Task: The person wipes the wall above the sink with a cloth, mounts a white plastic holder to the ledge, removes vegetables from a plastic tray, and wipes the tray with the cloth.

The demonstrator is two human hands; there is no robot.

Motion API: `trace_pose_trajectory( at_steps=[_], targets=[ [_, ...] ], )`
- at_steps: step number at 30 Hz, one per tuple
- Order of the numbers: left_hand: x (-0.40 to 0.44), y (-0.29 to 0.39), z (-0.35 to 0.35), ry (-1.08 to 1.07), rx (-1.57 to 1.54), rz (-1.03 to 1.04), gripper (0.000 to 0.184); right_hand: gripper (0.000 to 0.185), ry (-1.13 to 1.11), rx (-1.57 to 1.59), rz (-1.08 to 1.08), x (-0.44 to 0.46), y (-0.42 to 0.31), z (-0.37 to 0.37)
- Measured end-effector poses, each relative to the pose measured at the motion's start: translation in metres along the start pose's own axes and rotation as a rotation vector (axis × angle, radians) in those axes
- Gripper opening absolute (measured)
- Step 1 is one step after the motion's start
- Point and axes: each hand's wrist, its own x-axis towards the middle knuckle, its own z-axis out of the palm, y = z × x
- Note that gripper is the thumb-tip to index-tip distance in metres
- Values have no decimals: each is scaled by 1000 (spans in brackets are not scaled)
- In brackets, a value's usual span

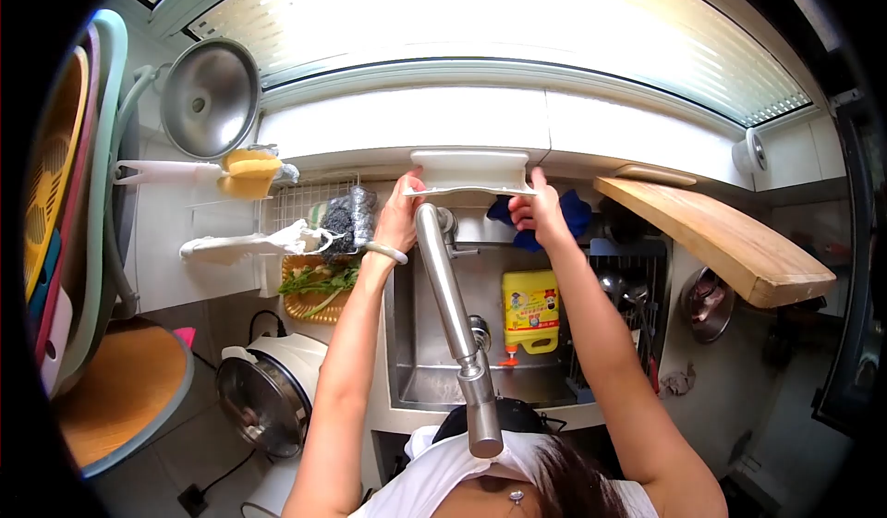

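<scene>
A white plastic shelf-like holder (469,174) is up against the white tiled wall, behind the tap. My left hand (400,215) grips its left end, the thumb near the top edge. At the other end my right hand (543,211) holds it, thumb pointing up and fingers curled underneath. The steel tap (448,287) rises between my forearms and hides part of the space below the holder. Just below my right hand lies a dark blue cloth (568,215). A white bangle (386,253) circles my left wrist.
In the sink (420,375) lies a yellow bottle (531,304) with an orange pump. A wire basket (309,206) with scrubbers hangs left, above greens (314,280). Right are a dish rack (591,315) and a thick wooden board (716,231). A steel pan (211,93) hangs upper left.
</scene>
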Motion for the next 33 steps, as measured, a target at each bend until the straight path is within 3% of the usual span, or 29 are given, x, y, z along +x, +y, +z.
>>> trace_pose_trajectory(
  at_steps=[1,3,4,5,6,7,10,11,12,13,16,17,19,20,21,23,25,27,29,31,33],
  targets=[
    [-1,1,2,-10,-10,2,31,48,189,-247,-207,-22,-2,5],
    [-15,15,15,401,298,295,48,45,733,-1008,-798,-6,39,-8],
    [-24,10,16,304,50,104,62,44,718,-1163,-852,-10,54,-15],
    [-35,22,18,415,259,230,58,46,696,-1318,-905,-15,70,-23],
    [-47,21,23,433,247,187,54,50,582,-1320,-873,-17,90,-32],
    [-58,19,28,453,235,147,51,48,463,-1292,-770,-22,92,-35],
    [-105,25,53,568,103,-12,25,41,245,-901,-815,-26,118,-45],
    [-123,33,62,602,94,8,17,39,234,-756,-844,-39,127,-40],
    [-142,23,72,567,165,112,14,34,125,-653,-693,-42,142,-40],
    [-162,29,80,466,85,81,17,33,-39,-257,-437,-64,147,-26],
    [-208,20,122,237,-139,80,56,41,-246,65,60,-98,191,-9],
    [-213,5,123,175,-220,48,61,34,-540,237,191,-98,212,-18],
    [-222,-27,126,60,-377,-33,72,40,-606,283,262,-136,186,-7],
    [-210,-12,101,213,-127,-38,69,40,-606,284,259,-135,184,-7],
    [-193,5,79,363,123,-41,66,44,-526,150,121,-132,179,-8],
    [-144,32,51,806,-127,-49,36,58,-348,-130,-98,-124,154,-16],
    [-93,54,20,801,-180,163,31,66,-361,90,-147,-109,119,-25],
    [-47,86,-22,572,-194,285,31,71,-281,264,-219,-91,83,-22],
    [-10,116,-50,146,-233,367,27,70,-291,417,-261,-90,39,-7],
    [28,140,-57,-293,-213,425,28,55,-379,516,-217,-78,16,5],
    [64,143,-40,-563,-23,444,30,43,-461,547,-290,-56,22,8]
  ],
)
